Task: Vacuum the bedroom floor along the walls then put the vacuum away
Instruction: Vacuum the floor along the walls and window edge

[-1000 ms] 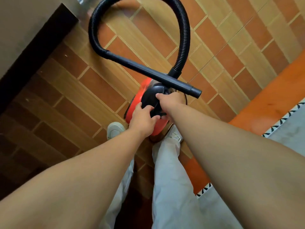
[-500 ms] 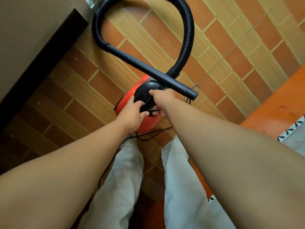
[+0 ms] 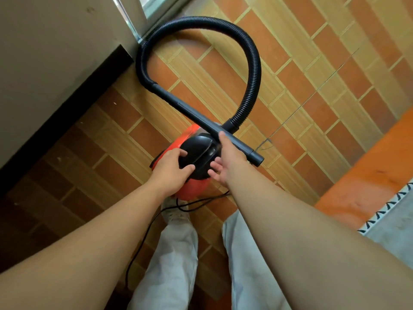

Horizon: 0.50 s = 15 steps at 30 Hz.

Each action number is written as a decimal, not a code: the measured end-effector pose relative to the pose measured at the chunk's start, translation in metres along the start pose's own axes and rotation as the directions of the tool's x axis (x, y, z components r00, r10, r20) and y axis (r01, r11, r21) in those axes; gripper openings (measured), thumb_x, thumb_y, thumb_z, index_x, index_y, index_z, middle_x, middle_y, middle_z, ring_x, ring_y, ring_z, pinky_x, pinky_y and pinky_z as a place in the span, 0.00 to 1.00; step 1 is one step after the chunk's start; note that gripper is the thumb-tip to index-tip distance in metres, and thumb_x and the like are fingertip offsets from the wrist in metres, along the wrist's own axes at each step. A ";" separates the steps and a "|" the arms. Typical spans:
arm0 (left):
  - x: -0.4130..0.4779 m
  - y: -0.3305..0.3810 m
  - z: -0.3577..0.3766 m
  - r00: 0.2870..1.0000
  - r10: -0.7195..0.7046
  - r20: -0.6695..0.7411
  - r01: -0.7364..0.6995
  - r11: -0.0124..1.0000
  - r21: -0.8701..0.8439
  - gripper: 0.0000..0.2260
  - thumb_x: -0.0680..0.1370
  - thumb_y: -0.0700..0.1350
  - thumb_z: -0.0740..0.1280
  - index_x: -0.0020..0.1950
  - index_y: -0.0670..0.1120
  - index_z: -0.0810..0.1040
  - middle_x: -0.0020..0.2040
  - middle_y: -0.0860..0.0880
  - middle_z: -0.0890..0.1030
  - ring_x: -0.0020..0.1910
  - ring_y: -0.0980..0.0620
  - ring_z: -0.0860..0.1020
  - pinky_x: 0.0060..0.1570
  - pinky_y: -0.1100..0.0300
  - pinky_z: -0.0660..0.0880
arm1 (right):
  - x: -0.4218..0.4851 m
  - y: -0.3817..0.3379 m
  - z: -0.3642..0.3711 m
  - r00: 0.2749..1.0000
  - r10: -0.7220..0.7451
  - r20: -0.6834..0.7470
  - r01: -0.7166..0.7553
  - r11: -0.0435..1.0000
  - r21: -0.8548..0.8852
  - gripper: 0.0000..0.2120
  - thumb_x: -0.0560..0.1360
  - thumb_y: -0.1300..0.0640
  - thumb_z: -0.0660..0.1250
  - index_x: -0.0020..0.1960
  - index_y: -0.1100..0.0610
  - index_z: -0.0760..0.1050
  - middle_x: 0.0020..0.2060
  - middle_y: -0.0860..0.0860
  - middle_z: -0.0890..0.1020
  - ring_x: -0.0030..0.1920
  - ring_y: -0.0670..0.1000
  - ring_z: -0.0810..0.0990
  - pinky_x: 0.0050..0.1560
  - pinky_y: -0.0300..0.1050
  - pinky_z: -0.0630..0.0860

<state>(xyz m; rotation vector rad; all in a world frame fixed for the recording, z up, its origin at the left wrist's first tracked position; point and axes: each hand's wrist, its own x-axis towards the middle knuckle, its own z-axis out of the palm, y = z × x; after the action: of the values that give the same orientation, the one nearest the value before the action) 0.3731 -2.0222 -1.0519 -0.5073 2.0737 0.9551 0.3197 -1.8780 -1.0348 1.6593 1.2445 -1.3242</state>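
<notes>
A red vacuum (image 3: 190, 191) with a black domed lid stands on the tiled floor just in front of my feet. Its black ribbed hose (image 3: 253, 63) loops away from the body and back into a rigid black wand (image 3: 190, 110), which lies across the top of the vacuum. My left hand (image 3: 171, 167) rests on the left side of the lid with thumb and fingers spread. My right hand (image 3: 225, 157) is over the right side, fingers apart and relaxed. Its forefinger touches the wand, and it holds nothing.
A beige wall with a dark skirting (image 3: 67, 113) runs along the left, meeting a glazed frame (image 3: 143, 12) at the top. The black power cord (image 3: 154, 222) trails back past my shoe (image 3: 173, 212). An orange strip (image 3: 368, 175) and patterned grey fabric (image 3: 400, 211) lie to the right.
Both hands gripped the lid's handle before. Now the right hand has let go and opened, and the left has flattened onto the lid. The whole hose loop has come into view.
</notes>
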 end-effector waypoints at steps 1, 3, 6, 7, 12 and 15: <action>-0.001 0.003 -0.002 1.000 -0.010 -0.010 0.010 1.000 -0.015 0.21 0.80 0.49 0.71 0.72 0.48 0.73 0.70 0.49 0.74 0.69 0.48 0.74 0.67 0.52 0.72 | -0.001 -0.004 0.001 1.000 0.019 -0.015 -0.017 0.992 0.123 0.39 0.73 0.36 0.74 0.76 0.55 0.67 0.63 0.56 0.78 0.61 0.56 0.79 0.63 0.56 0.77; -0.004 0.007 -0.005 1.000 -0.026 -0.015 0.025 0.999 -0.028 0.21 0.81 0.48 0.71 0.73 0.49 0.72 0.70 0.50 0.74 0.69 0.48 0.73 0.68 0.51 0.73 | -0.002 -0.013 0.004 0.998 0.065 -0.022 -0.053 0.932 0.357 0.41 0.72 0.37 0.75 0.77 0.56 0.67 0.62 0.56 0.78 0.56 0.55 0.78 0.62 0.53 0.75; -0.004 0.007 -0.007 0.999 -0.032 -0.009 0.032 0.999 -0.036 0.21 0.81 0.47 0.70 0.73 0.50 0.72 0.71 0.50 0.73 0.68 0.49 0.73 0.67 0.52 0.72 | 0.001 -0.024 0.006 0.989 0.144 0.019 -0.125 0.777 0.617 0.37 0.71 0.39 0.77 0.72 0.59 0.72 0.46 0.53 0.76 0.41 0.50 0.72 0.51 0.45 0.74; -0.003 0.007 -0.008 0.999 -0.036 -0.009 0.036 0.999 -0.036 0.21 0.81 0.47 0.70 0.73 0.50 0.71 0.71 0.50 0.73 0.68 0.49 0.73 0.68 0.51 0.72 | 0.004 -0.026 0.005 0.989 0.145 0.033 -0.132 0.749 0.650 0.35 0.72 0.40 0.77 0.70 0.59 0.73 0.45 0.51 0.76 0.40 0.48 0.71 0.48 0.43 0.75; 0.000 0.010 -0.011 0.996 -0.079 -0.038 0.076 0.995 -0.057 0.22 0.80 0.47 0.70 0.74 0.50 0.70 0.70 0.49 0.73 0.68 0.48 0.73 0.69 0.50 0.72 | 0.005 -0.026 -0.010 0.999 0.042 0.018 -0.044 0.780 0.625 0.21 0.73 0.43 0.77 0.57 0.56 0.79 0.43 0.49 0.78 0.36 0.46 0.70 0.37 0.38 0.70; -0.002 0.022 -0.016 0.992 -0.111 -0.057 0.103 0.987 -0.122 0.25 0.80 0.47 0.70 0.75 0.51 0.68 0.70 0.49 0.74 0.67 0.47 0.76 0.68 0.46 0.74 | -0.015 -0.028 -0.024 0.995 -0.086 -0.044 0.096 0.843 0.530 0.16 0.72 0.45 0.78 0.52 0.54 0.79 0.41 0.50 0.80 0.38 0.47 0.75 0.38 0.39 0.73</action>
<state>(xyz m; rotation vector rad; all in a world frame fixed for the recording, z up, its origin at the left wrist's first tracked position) 0.3528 -2.0209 -1.0339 -0.7124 2.0312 1.0151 0.3005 -1.8516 -1.0122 2.0042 1.0261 -1.8404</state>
